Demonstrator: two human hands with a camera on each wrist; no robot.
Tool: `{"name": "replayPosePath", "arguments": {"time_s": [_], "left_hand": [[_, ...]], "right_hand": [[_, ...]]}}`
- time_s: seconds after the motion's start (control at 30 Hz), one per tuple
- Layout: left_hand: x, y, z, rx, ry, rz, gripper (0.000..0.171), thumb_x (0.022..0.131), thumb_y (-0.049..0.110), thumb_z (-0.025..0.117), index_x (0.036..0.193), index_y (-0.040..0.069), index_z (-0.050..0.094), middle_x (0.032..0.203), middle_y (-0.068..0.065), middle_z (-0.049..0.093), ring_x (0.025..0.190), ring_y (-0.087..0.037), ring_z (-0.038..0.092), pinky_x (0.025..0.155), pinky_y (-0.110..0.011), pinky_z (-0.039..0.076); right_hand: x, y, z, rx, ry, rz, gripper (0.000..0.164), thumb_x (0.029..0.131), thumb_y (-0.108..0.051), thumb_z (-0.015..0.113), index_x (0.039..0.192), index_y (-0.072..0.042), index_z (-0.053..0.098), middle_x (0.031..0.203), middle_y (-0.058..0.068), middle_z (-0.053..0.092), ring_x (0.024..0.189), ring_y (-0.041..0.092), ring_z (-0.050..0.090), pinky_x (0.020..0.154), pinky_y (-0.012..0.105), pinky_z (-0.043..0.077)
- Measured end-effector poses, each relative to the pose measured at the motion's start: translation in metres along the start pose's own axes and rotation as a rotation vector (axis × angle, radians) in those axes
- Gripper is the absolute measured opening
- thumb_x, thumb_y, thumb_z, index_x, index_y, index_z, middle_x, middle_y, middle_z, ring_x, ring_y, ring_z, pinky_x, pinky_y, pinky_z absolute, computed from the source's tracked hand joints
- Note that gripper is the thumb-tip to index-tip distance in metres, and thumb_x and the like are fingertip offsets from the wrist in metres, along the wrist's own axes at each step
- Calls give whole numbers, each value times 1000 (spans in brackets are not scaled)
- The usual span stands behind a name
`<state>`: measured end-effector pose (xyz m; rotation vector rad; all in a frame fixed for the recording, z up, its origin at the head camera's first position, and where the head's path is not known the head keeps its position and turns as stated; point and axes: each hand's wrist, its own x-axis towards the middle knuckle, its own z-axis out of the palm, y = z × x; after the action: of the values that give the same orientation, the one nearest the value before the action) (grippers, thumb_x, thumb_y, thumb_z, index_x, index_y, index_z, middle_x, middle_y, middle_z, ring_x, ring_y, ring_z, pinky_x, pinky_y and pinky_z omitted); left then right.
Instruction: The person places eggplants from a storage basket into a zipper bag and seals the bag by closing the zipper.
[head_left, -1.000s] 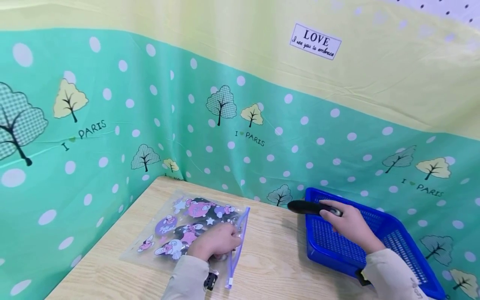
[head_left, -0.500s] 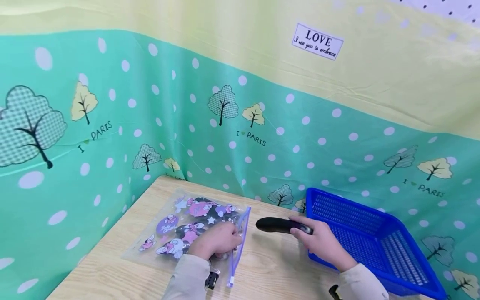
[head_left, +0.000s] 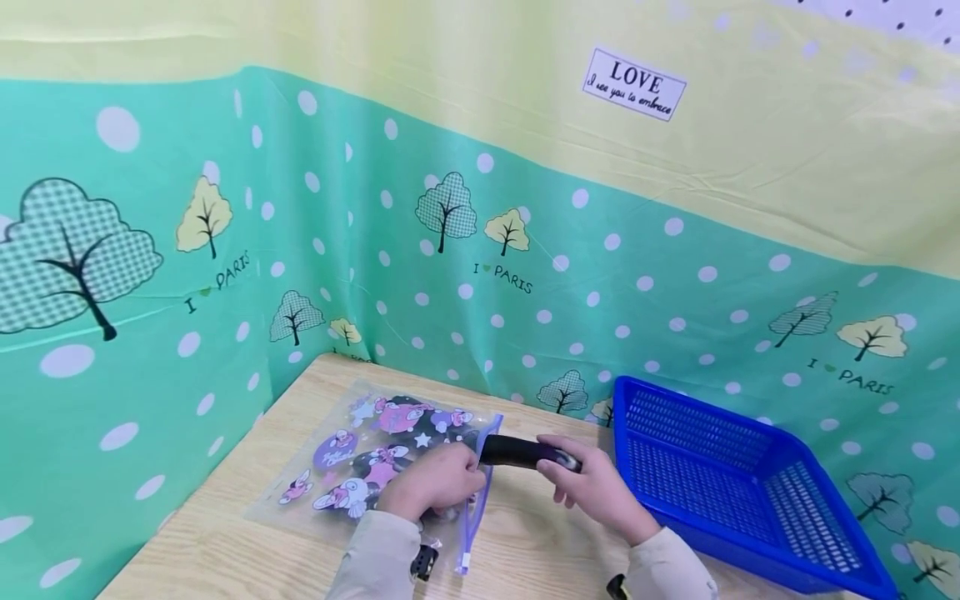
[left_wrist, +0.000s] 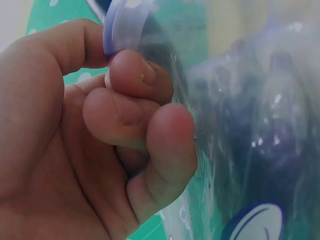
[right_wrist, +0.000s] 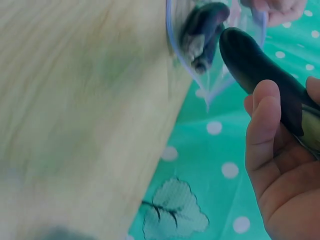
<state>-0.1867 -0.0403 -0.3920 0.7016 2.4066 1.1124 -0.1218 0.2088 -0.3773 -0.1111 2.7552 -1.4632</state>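
Note:
A clear zip bag [head_left: 335, 451] with cartoon prints and a purple slider edge lies on the table, its mouth facing right. My left hand [head_left: 438, 479] pinches the bag's rim; in the left wrist view its curled fingers sit at the purple edge. My right hand [head_left: 592, 485] holds a dark eggplant [head_left: 516, 451] by its stem end, with the rounded end pointing left at the bag's mouth. In the right wrist view the mouth is parted, and dark eggplants [right_wrist: 206, 22] lie inside. Whether the held eggplant's tip is past the rim is unclear.
A blue plastic basket [head_left: 750, 556] with slotted walls stands on the right of the wooden table [head_left: 225, 533]. Behind it and along the left hangs a green and yellow curtain [head_left: 637, 283] with trees and dots.
My right hand has carried the eggplant leftward from above the basket's left rim to the bag's mouth. My left hand has kept its grip on the bag's rim.

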Motion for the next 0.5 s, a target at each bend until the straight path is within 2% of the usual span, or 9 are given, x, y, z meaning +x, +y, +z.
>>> {"name": "replayPosePath", "arguments": {"time_s": [0.13,0.33,0.5], "left_hand": [[0,1,-1,-2,-6,-6,25,93,23,61,71,13,53,56,3,49,42,-12,44,38,-25,32],[1,1,-2,9,1,10,28,94,24,60,69,14,51,55,3,49,41,-11,44,38,-25,32],[2,2,-1,14,9,32,25,91,21,58,68,14,50,54,3,48,40,-11,43,37,-26,31]], "right_hand": [[11,1,16,45,-25,-24,54,98,-30,67,142,-2,54,87,11,67,65,25,66,53,39,57],[29,0,42,79,-54,-49,49,98,-25,68,139,-1,58,96,21,68,63,26,66,51,37,56],[41,4,63,58,-71,-55,38,99,-21,67,132,-3,63,81,21,67,56,23,63,49,30,52]]}}
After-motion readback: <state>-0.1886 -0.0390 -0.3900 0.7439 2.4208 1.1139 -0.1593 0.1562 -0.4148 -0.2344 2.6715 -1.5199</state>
